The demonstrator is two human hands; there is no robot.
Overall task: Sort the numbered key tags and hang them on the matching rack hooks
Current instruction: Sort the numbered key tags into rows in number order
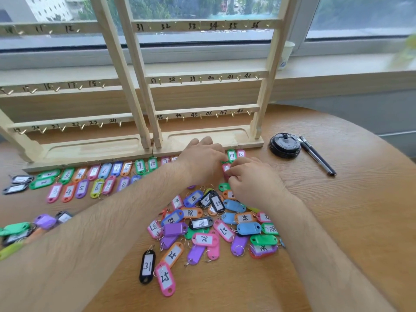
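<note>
While both hands meet at the rack [234,137] base, my right hand [252,180] pinches a pink tag [225,168]. My left hand [202,159] curls beside it, and I cannot tell whether it holds anything. Loose tags [203,239] lie heaped on the table [337,210].

Bare table [337,221] is lying open right of the tag pile [216,224]; black lid [284,145] and pen [317,155] are crowding beyond; the rack [238,137] is walling the back.

Bright, even daylight; wide-angle bend at the edges.
Light enters through the window [360,19] behind the rack [225,110]; shadows on the worktop [337,210] are faint. Rack rails bow outward. Key tags [15,228] at the worktop's left edge smear with blur.
</note>
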